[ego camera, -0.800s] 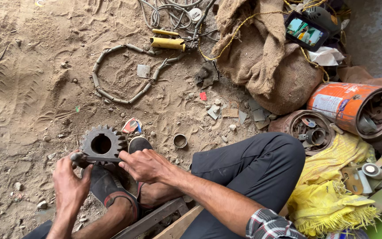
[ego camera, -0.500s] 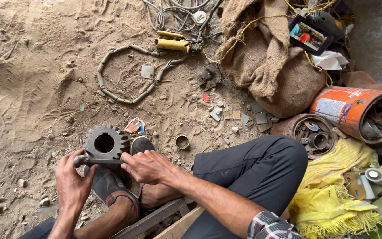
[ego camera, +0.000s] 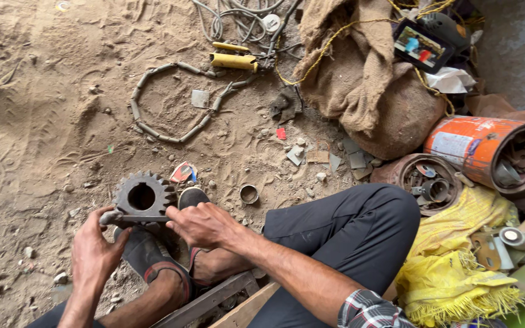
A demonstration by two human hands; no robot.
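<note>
A dark toothed gear with a round centre hole stands on the sandy ground, braced against my sandalled feet. A thin metal tool, like a file, lies across its lower edge. My left hand grips the tool's left end. My right hand holds its right end, fingers pressing down beside the gear. My dark-trousered knee is bent to the right.
A small metal ring lies right of the gear. A loop of segmented hose and a yellow-handled tool lie further off. Burlap sack, orange tin of parts, a round rusty container and yellow cloth crowd the right.
Both hands have stayed on the tool at the gear, shifting it slightly across the gear's lower edge. The view has drifted a little.
</note>
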